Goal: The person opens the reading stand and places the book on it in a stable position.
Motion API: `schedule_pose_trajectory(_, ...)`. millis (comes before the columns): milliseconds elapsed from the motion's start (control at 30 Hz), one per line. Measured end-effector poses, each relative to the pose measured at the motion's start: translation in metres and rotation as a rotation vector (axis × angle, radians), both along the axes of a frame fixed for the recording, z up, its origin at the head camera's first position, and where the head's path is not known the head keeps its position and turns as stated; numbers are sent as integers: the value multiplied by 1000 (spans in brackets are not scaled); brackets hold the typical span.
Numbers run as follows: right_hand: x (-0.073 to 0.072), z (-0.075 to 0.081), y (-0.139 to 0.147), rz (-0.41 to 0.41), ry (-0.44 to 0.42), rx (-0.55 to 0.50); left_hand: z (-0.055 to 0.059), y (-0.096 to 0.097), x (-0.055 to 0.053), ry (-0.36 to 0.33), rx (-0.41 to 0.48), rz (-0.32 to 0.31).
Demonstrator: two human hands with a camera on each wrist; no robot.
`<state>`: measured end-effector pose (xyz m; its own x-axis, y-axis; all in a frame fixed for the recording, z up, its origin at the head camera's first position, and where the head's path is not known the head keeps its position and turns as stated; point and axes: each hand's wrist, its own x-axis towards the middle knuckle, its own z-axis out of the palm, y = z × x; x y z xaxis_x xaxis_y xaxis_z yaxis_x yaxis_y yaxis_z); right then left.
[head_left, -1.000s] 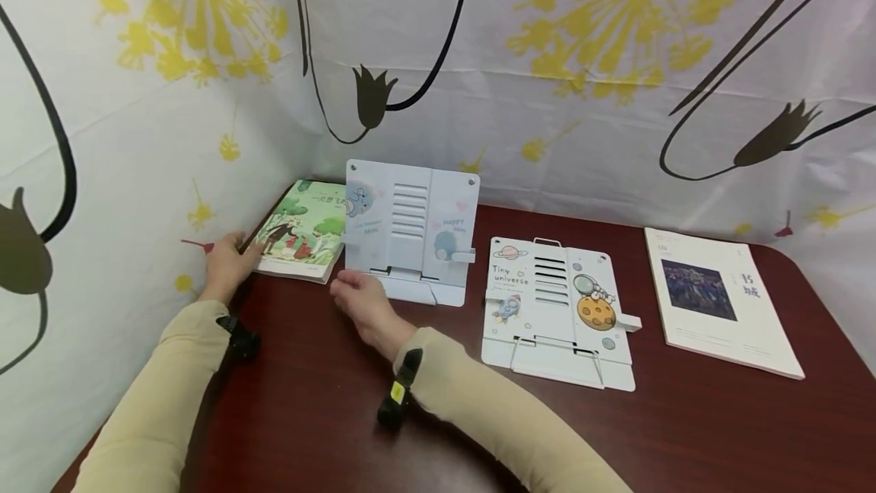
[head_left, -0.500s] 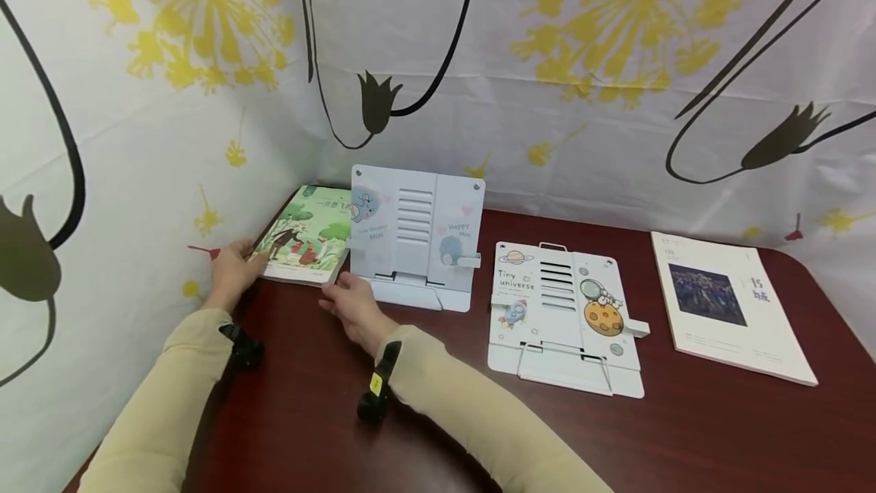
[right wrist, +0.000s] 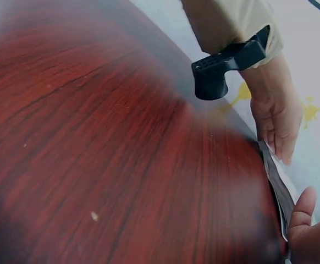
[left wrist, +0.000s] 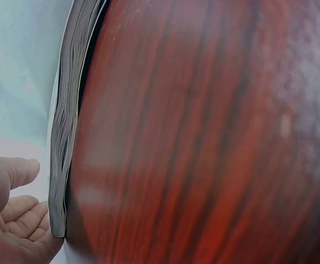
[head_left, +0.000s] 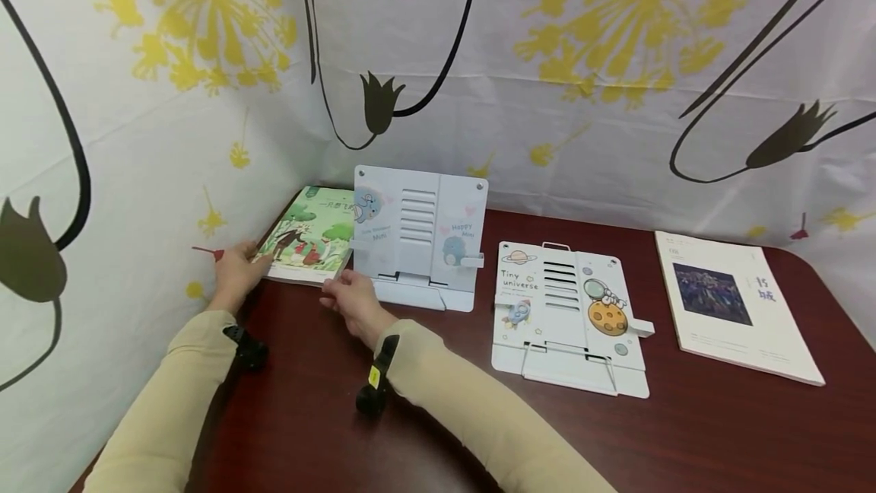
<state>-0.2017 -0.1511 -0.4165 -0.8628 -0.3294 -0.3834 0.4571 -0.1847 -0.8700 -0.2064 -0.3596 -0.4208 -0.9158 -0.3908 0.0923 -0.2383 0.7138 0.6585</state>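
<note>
A green illustrated paperback book (head_left: 308,238) lies at the back left of the table. My left hand (head_left: 238,274) touches its left near corner. In the left wrist view that hand's thumb stands away from the book's page edge (left wrist: 72,110), with the fingers beside the corner. My right hand (head_left: 356,303) is at the book's near right corner, its fingers loosely bent. Close to the page edge is its thumb (right wrist: 303,208) in the right wrist view; most of its fingers are hidden there. A white elephant-print book stand (head_left: 417,238) stands beside the book and covers part of its right side.
A second white book stand (head_left: 568,318) with a space print leans back right of centre. At the far right lies a white book (head_left: 739,303) with a dark picture. A patterned curtain (head_left: 157,135) closes in the left and back of the dark red table (head_left: 294,402).
My right hand has moved left, away from the elephant-print stand's base, to the book's near right corner. My left hand stays at the left corner. The view has shifted slightly.
</note>
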Motion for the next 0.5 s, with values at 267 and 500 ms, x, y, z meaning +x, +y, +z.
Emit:
schedule_pose_trajectory(267, -4, 2, 1, 0, -84, -73, -4, -3, 0, -16, 10, 23)
schedule_pose_trajectory(500, -4, 5, 0, -22, -117, -106, -1, -2, 0, -13, 14, 18)
